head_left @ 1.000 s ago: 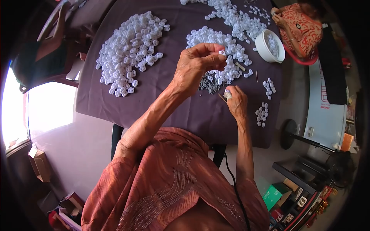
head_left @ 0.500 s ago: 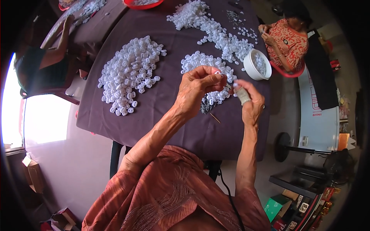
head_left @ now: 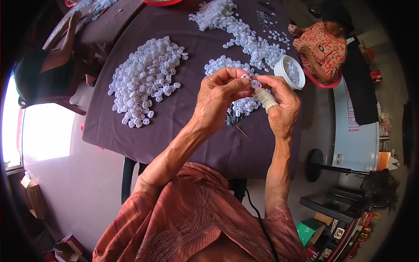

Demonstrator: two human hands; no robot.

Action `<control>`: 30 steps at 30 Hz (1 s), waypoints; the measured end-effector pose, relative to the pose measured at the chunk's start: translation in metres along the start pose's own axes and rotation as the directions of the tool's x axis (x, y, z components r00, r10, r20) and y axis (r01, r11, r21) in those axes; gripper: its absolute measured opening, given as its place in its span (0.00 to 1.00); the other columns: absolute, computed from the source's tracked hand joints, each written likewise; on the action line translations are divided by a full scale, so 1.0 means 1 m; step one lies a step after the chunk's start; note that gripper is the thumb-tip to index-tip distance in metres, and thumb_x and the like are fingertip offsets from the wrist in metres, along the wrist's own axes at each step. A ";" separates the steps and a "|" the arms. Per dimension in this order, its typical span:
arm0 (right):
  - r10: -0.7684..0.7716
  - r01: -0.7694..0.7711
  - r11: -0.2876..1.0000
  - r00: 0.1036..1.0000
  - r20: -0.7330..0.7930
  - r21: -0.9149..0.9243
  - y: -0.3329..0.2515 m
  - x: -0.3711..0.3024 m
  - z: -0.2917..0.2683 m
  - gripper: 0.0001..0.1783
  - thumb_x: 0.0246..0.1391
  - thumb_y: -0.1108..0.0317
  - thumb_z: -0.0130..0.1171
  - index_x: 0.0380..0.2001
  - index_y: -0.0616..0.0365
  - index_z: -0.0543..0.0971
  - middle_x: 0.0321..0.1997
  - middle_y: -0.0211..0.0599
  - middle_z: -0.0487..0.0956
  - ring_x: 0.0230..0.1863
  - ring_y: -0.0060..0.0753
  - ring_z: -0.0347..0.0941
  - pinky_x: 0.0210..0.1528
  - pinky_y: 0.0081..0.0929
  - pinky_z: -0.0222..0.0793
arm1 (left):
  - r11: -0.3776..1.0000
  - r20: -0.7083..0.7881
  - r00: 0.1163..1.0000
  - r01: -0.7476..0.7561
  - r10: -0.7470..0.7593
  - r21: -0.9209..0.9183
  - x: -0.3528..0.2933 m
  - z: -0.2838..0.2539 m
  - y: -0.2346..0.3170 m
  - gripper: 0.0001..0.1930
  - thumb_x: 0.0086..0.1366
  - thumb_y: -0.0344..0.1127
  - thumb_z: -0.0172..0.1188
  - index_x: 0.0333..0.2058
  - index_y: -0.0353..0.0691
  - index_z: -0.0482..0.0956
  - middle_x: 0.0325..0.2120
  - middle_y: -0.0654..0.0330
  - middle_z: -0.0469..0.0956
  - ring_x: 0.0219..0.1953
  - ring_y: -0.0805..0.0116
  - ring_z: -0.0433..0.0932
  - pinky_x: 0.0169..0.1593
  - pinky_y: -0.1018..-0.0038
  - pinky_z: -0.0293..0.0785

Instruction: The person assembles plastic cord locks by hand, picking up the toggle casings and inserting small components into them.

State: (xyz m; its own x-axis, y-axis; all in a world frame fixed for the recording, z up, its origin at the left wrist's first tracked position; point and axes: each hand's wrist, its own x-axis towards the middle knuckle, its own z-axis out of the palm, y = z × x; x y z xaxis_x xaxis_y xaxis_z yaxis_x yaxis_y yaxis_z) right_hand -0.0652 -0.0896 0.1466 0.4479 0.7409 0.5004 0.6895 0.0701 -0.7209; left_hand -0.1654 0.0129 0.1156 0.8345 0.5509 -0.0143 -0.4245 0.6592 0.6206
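Over the table my left hand (head_left: 214, 100) is closed in a pinch, with a bit of white plastic showing at its fingertips. My right hand (head_left: 283, 105), its thumb wrapped in a beige bandage (head_left: 267, 99), pinches a small white plastic piece (head_left: 256, 84) with holes through it. The fingertips of both hands meet around these pieces. Behind them lies a heap of like white pieces (head_left: 222, 65), partly hidden by my hands. Small dark grey parts (head_left: 232, 118) lie just below my fingers, too fine to make out, beside a thin brown stick (head_left: 241, 131).
A big heap of white pieces (head_left: 146, 78) covers the left of the dark tablecloth (head_left: 174, 135). Another long heap (head_left: 244, 35) runs along the far side. A white bowl (head_left: 283, 72) of pieces stands at right. A person in orange (head_left: 325, 48) sits there; another person (head_left: 56, 65) works at left.
My right hand has moved up and left, bringing a white piece against my left fingertips. The left hand stays nearly in place. The person at right has shifted their hands.
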 end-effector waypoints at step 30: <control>-0.019 0.005 0.981 0.997 -0.072 -0.193 0.005 -0.005 0.013 0.11 0.43 0.82 0.52 0.32 0.62 0.74 0.29 0.35 0.75 0.30 0.32 0.73 0.34 0.23 0.68 | 1.000 -0.083 0.996 -0.027 0.026 -0.011 0.003 -0.001 -0.003 0.05 0.54 0.28 0.57 0.29 0.34 0.73 0.28 0.61 0.74 0.30 0.76 0.73 0.38 0.81 0.70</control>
State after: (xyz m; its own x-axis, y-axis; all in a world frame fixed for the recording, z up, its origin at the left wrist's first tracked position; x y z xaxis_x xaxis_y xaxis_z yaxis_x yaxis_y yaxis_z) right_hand -0.0716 -0.0845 0.1338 0.4749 0.6891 0.5474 0.7886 -0.0570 -0.6123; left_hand -0.1624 0.0134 0.1130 0.7911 0.6085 -0.0628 -0.4510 0.6495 0.6121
